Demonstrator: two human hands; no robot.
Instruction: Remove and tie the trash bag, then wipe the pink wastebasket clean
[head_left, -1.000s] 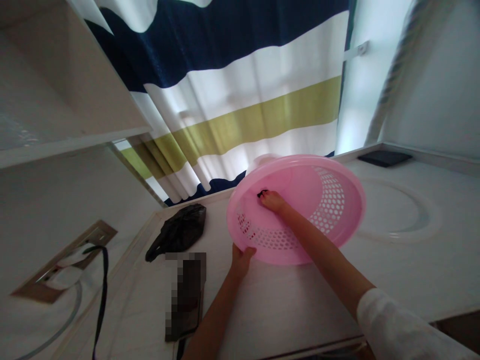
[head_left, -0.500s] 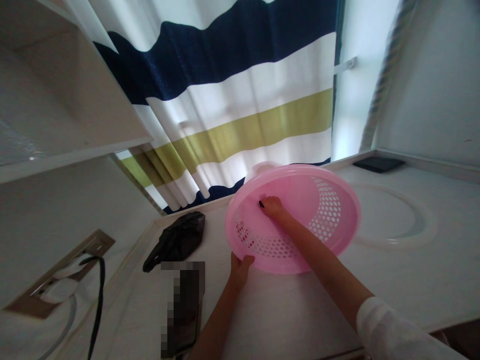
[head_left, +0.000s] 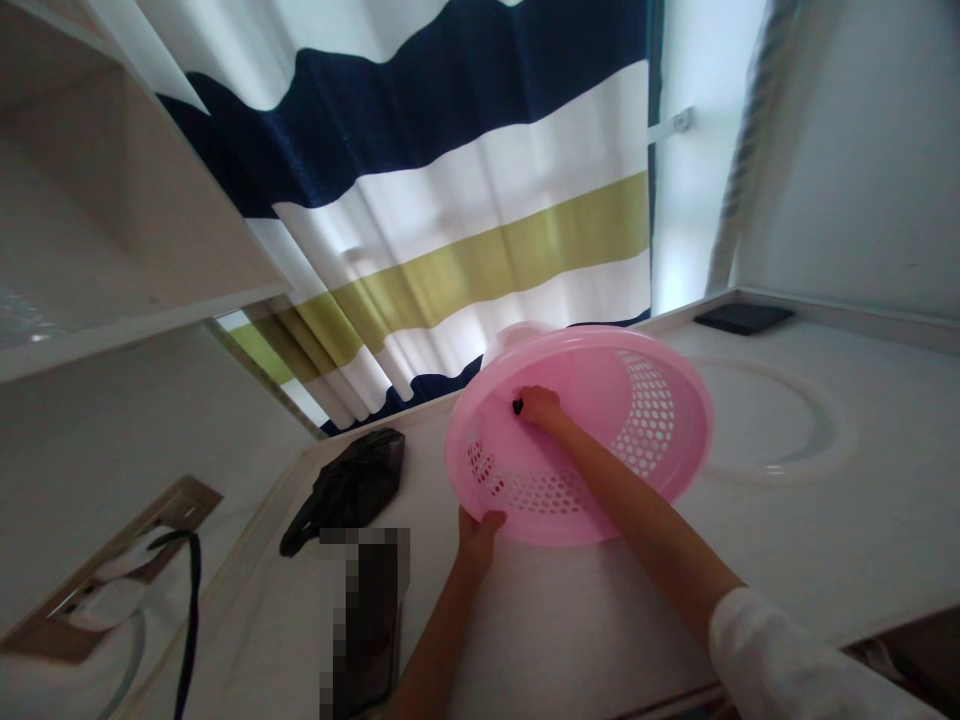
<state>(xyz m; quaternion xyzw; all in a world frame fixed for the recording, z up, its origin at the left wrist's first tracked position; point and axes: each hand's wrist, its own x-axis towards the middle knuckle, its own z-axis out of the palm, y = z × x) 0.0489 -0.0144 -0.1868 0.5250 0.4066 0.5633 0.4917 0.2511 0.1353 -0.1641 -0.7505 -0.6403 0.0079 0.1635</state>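
Note:
A pink plastic colander basket is tipped up on the white tabletop, its open side turned toward me and its perforated bands showing. My left hand grips its lower-left rim, thumb over the edge and the other fingers partly hidden beneath. Inside the basket, my right hand is closed near the inner bottom. A small black thing pokes out of its fingers, too little of it showing to name. Behind the basket, a paler rounded rim peeks out, mostly hidden.
To the left lie a crumpled black plastic bag and a partly pixelated dark flat object. A power strip with plugs and a black cable is at far left. Right of the basket are a pale round rim and a dark flat item. A striped curtain hangs behind.
The view has shifted slightly, so everything sits a little further left. My right hand has moved only slightly within the basket; my left hand keeps its hold on the rim.

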